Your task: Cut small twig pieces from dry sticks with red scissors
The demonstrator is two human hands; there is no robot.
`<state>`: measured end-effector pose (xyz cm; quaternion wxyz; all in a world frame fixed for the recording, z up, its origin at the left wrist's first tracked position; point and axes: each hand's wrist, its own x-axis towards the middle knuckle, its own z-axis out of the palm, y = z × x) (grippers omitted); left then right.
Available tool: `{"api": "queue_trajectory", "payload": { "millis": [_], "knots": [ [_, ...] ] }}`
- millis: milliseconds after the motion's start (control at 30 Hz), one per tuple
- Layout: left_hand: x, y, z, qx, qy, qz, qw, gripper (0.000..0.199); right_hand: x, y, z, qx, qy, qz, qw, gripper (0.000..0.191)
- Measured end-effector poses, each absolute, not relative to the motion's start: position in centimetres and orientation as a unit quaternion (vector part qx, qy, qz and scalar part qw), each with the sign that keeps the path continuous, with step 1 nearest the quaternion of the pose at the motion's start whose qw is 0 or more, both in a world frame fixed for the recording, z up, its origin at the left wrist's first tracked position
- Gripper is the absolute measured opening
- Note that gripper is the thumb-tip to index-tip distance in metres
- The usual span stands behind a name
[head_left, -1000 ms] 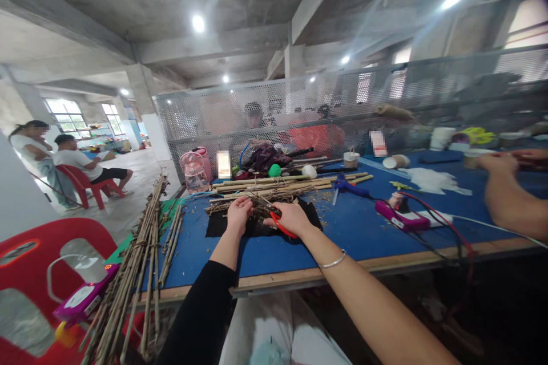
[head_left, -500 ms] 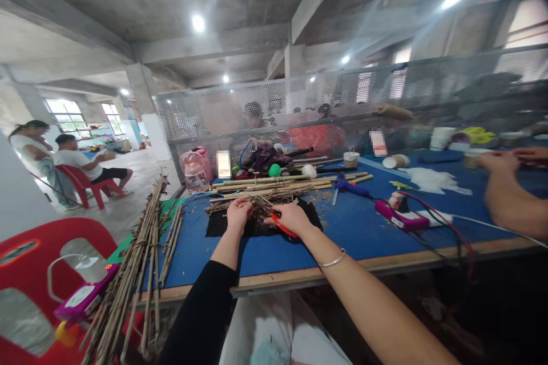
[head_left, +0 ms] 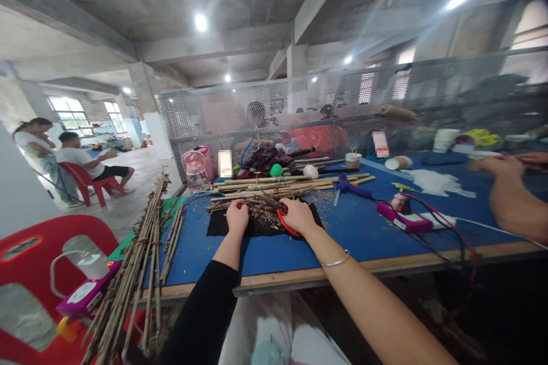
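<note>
Head view, and here's your right hand [head_left: 298, 217] closed around the red-handled cutters [head_left: 287, 224], the blades pointing in over the dry twigs [head_left: 263, 212] on the black cloth [head_left: 219, 224]. Your left hand [head_left: 237, 217] is curled nearly shut at the left part of that pile, though whether it grips a twig you can't tell; the cloth lies on the blue counter [head_left: 342, 239], with the blue glue gun [head_left: 354, 188] off to the right.
</note>
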<state>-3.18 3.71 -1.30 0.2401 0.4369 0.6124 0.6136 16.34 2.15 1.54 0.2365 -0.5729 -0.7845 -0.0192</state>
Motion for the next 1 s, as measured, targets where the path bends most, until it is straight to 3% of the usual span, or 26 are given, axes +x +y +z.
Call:
{"api": "queue_trajectory", "payload": {
  "millis": [167, 367, 467, 633, 1000],
  "knots": [
    [-1.8, 2.5, -0.1, 0.466, 0.541, 0.625, 0.315, 0.014, 16.7, 3.0, 0.8, -0.596, -0.762, 0.012, 0.254, 0.028],
    [-1.0, 1.9, 0.3, 0.523, 0.527, 0.584, 0.328, 0.013, 17.1, 3.9, 0.5, -0.505, -0.716, 0.139, 0.462, 0.032],
    [-0.8, 2.1, 0.2, 0.525, 0.499, 0.578, 0.376, 0.027, 16.9, 4.1, 0.4, -0.417, -0.700, 0.232, 0.531, 0.040],
    [0.3, 1.9, 0.6, 0.495, 0.426, 0.570, 0.499, 0.035, 15.7, 3.8, 0.2, -0.353, -0.732, 0.299, 0.499, 0.042],
    [-0.5, 2.3, 0.9, 0.370, 0.410, 0.649, 0.524, 0.024, 15.3, 3.8, 0.2, -0.359, -0.694, 0.297, 0.548, 0.042]
  ]
}}
